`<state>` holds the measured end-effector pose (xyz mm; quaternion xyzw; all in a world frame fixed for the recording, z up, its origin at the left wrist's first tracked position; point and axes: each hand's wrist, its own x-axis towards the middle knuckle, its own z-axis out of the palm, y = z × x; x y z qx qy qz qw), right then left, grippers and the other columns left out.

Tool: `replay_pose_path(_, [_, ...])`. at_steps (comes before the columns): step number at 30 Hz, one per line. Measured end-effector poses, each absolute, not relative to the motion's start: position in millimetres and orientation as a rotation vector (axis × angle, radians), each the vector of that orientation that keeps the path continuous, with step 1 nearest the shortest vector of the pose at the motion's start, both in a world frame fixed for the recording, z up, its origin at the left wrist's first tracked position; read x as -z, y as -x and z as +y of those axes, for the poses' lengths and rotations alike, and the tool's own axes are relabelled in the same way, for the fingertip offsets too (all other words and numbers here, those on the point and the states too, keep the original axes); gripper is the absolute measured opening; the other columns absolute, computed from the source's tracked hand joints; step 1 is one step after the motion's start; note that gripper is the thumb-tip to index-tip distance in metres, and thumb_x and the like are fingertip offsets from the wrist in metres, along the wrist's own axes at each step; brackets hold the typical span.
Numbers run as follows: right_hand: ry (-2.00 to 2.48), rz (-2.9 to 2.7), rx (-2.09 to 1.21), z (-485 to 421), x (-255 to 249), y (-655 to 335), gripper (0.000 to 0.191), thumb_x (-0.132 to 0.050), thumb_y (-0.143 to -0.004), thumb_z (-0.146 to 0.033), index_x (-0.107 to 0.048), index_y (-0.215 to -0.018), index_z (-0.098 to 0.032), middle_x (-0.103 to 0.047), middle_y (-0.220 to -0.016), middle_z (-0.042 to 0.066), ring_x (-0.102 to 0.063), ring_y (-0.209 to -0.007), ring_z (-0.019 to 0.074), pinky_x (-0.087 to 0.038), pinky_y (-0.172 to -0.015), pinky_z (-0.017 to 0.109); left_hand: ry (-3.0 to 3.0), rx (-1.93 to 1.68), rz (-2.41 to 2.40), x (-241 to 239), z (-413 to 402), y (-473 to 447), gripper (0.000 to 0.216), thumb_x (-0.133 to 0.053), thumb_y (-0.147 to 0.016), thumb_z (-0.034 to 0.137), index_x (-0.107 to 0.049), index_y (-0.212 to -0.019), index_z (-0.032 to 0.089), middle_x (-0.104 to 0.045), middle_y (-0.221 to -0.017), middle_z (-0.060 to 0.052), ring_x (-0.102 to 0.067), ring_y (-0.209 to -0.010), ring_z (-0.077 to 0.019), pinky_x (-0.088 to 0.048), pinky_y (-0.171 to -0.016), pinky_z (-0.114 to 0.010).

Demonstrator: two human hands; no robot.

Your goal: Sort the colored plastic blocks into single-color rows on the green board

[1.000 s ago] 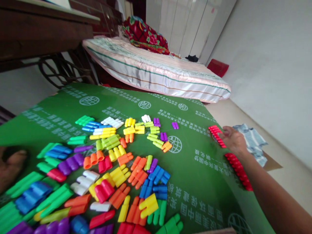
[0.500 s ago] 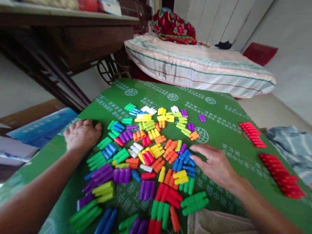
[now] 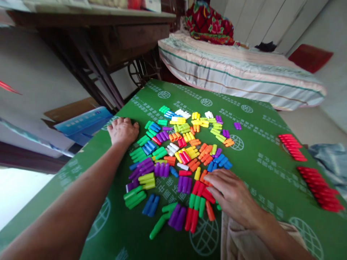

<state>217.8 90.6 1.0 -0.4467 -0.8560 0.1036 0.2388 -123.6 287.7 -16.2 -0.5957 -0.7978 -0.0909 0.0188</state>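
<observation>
Around the green board (image 3: 244,144), a wooden table (image 3: 145,38) stands close beyond the far left, a bed (image 3: 238,68) lies past the far edge with one flowered quilt (image 3: 208,23) on it, and a blue-grey cloth (image 3: 328,159) sits just off the right edge. A beige cloth (image 3: 233,242) covers part of the board's near side, under the right forearm. Contents of the blue packet (image 3: 84,122) beyond the left edge cannot be seen. Plastic blocks (image 3: 184,157) in many colours spread across the middle; too many overlap for a sure count. Two groups of red blocks (image 3: 292,147) lie near the right edge, and one purple block (image 3: 238,125) lies apart. Three printed globes line the far edge. The left hand (image 3: 124,131) rests palm down by the left edge, fingers loosely spread, holding nothing that shows. The right hand (image 3: 230,189), half curled, reaches over orange and red blocks; whether it grips one is hidden.
</observation>
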Motion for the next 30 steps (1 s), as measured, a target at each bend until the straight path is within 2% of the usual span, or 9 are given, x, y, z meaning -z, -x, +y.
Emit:
replay_pose_path(3, [1.171,-2.501,-0.316,83.1,-4.3,-217.0,0.022,-0.048,-0.094,-0.016,-0.066,-0.105,-0.022,-0.071,-0.101,0.008,-0.061,-0.100,0.0218,-0.049,-0.090,0.038,1.847,0.356,-2.486,16.9,287.3,123.5,0.050,-0.038,-0.089,0.044,-0.055,-0.119,0.008,-0.049,-0.135,-0.021,-0.038,-0.131,-0.0363,-0.032,-0.106,-0.055])
replay_pose_path(6, [1.146,-2.596,-0.341,79.3,-6.4,-219.2,0.023,-0.048,-0.094,-0.016,-0.066,-0.108,-0.022,-0.071,-0.107,0.008,-0.058,-0.108,0.0231,-0.047,-0.093,0.039,1.858,0.431,-2.499,17.3,286.9,125.2,0.051,-0.041,-0.085,0.043,-0.058,-0.118,0.008,-0.049,-0.137,-0.022,-0.038,-0.130,-0.0383,-0.031,-0.107,-0.054])
replay_pose_path(12, [1.149,-2.656,-0.300,76.4,-7.9,-224.3,0.023,-0.050,-0.093,-0.017,-0.066,-0.108,-0.023,-0.069,-0.110,0.009,-0.057,-0.109,0.0228,-0.045,-0.092,0.038,1.936,0.558,-2.548,13.5,288.3,136.7,0.041,-0.051,-0.086,0.039,-0.060,-0.115,0.011,-0.053,-0.134,-0.015,-0.043,-0.130,-0.0297,-0.031,-0.111,-0.048])
replay_pose_path(17, [1.185,-2.679,-0.272,75.0,-8.3,-225.5,0.023,-0.051,-0.092,-0.016,-0.065,-0.109,-0.023,-0.069,-0.107,0.008,-0.057,-0.104,0.0225,-0.044,-0.091,0.037,2.040,0.720,-2.609,-4.6,267.1,149.1,0.042,-0.053,-0.089,0.051,-0.061,-0.107,0.014,-0.063,-0.110,-0.007,-0.059,-0.105,-0.0233,-0.048,-0.096,-0.045])
replay_pose_path(21, [1.143,-2.696,-0.274,76.2,-7.6,-225.6,0.024,-0.051,-0.091,-0.013,-0.065,-0.109,-0.023,-0.068,-0.107,0.007,-0.054,-0.107,0.0216,-0.042,-0.091,0.035,2.120,0.843,-2.624,-16.1,219.6,148.5,0.047,-0.053,-0.087,0.057,-0.063,-0.103,0.013,-0.065,-0.092,-0.003,-0.062,-0.087,-0.0205,-0.053,-0.083,-0.040])
replay_pose_path(23, [1.108,-2.714,-0.283,77.9,-7.3,-225.4,0.025,-0.050,-0.091,-0.012,-0.064,-0.109,-0.023,-0.068,-0.109,0.006,-0.053,-0.109,0.0209,-0.041,-0.090,0.034,2.160,0.915,-2.606,-17.6,190.2,143.9,0.050,-0.052,-0.086,0.059,-0.063,-0.104,0.014,-0.067,-0.090,-0.004,-0.063,-0.083,-0.0197,-0.054,-0.081,-0.040])
replay_pose_path(26, [1.102,-2.737,-0.286,79.9,-6.8,-225.0,0.023,-0.052,-0.091,-0.012,-0.063,-0.108,-0.022,-0.067,-0.107,0.006,-0.052,-0.110,0.0214,-0.040,-0.092,0.035,2.262,1.064,-2.475,-16.4,144.9,133.3,0.050,-0.051,-0.079,0.063,-0.067,-0.096,0.019,-0.068,-0.110,-0.007,-0.064,-0.099,-0.0242,-0.051,-0.095,-0.042])
replay_pose_path(30, [1.117,-2.727,-0.273,76.9,-4.8,-224.7,0.019,-0.053,-0.090,-0.012,-0.063,-0.104,-0.021,-0.066,-0.103,0.006,-0.051,-0.110,0.0219,-0.038,-0.093,0.036,2.368,1.195,-2.303,-10.4,88.2,112.2,0.039,-0.052,-0.076,0.060,-0.070,-0.091,0.029,-0.070,-0.112,-0.002,-0.064,-0.107,-0.0252,-0.050,-0.103,-0.041])
